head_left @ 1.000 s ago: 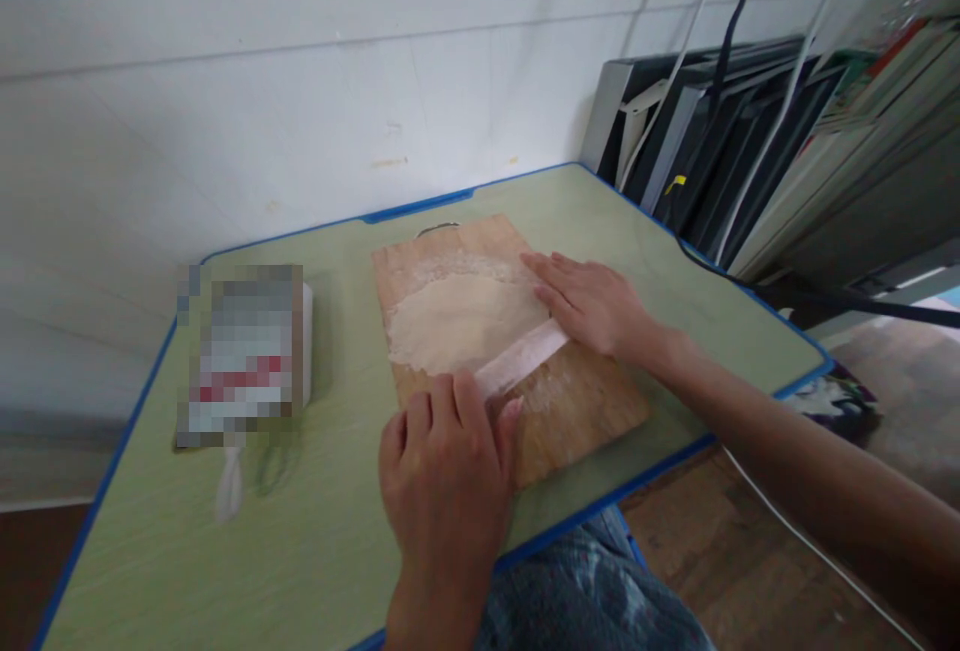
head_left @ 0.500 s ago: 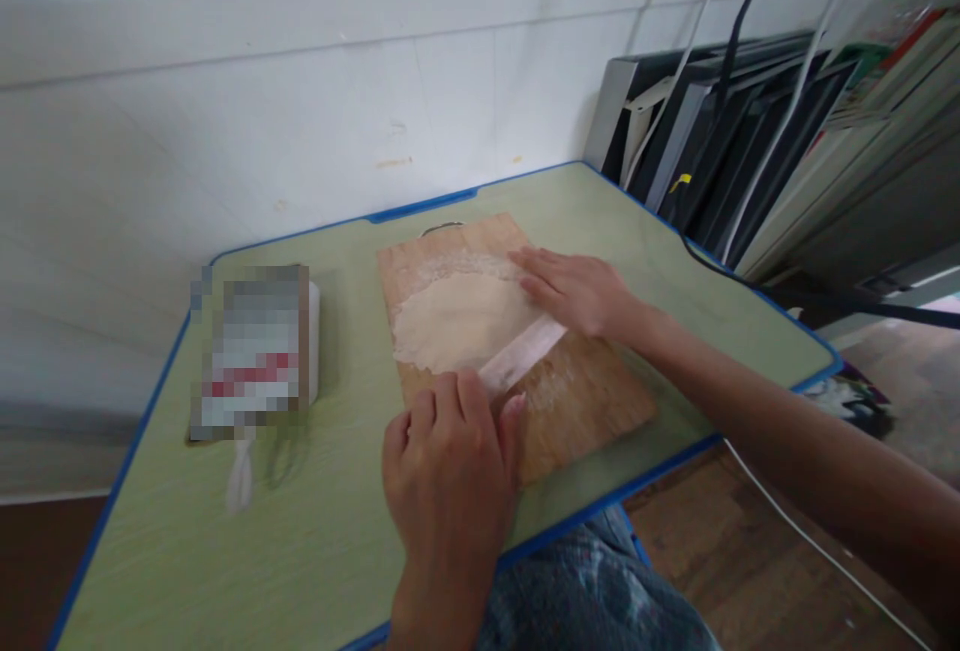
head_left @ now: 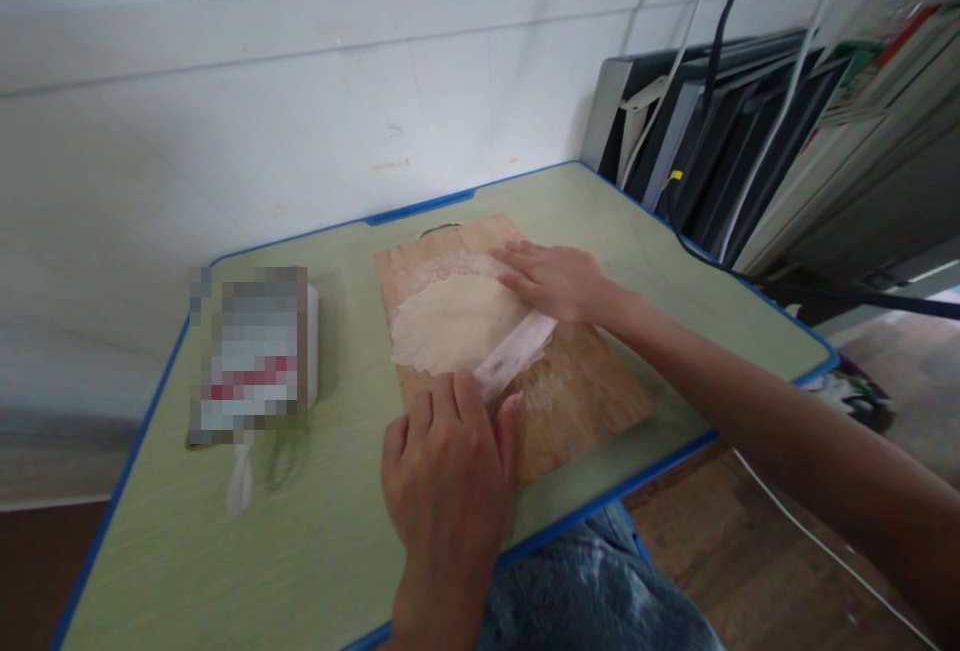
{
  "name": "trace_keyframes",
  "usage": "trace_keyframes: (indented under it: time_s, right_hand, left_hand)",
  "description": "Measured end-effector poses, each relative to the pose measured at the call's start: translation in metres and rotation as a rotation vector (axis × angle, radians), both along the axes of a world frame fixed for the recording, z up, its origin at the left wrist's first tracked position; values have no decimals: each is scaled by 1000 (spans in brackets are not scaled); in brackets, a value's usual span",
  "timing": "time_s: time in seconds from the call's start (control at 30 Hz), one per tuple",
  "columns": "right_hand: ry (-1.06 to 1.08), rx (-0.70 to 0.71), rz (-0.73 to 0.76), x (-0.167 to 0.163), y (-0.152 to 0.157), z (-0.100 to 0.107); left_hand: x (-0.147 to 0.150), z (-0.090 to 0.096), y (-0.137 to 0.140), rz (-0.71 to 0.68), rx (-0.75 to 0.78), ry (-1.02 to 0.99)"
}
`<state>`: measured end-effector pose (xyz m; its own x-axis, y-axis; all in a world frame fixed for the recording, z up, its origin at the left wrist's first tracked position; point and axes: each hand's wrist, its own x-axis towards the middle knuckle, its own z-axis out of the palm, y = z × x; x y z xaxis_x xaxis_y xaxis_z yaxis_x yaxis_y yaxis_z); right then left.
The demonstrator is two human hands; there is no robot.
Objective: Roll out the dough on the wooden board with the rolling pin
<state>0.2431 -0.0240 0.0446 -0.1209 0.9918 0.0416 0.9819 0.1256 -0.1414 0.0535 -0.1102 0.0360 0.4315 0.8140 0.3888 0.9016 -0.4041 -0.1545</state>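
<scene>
A floury rolling pin (head_left: 517, 351) lies slantwise across the right part of a thin, flat sheet of dough (head_left: 457, 321). Its near end is under my left hand (head_left: 450, 461), whose fingers curl over it with the thumb at the side. On the far end, my right hand (head_left: 562, 281) grips from above, its fingers reaching forward past the pin over the dough's edge. Both ends of the pin are hidden by my hands. The dough is pale, irregular in outline, and rests on a wooden board (head_left: 585, 411) dusted with flour.
The board stands on a green table (head_left: 337, 531) with a blue rim. A blurred-out white container (head_left: 255, 351) with a pale tie or strap (head_left: 240, 481) is at the left. Dark panels (head_left: 735, 131) and hanging cables lean or run at the right. A white wall is behind.
The rolling pin's far end and my right hand have shifted slightly left over the dough. More dough shows to the right of the pin. My left hand has barely moved.
</scene>
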Motion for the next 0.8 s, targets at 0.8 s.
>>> trace_keyframes:
  time_s: [0.8]
  right_hand:
    - [-30,96,-66,7,-48,-11]
  left_hand:
    - [2,-2,1,-20,-11,33]
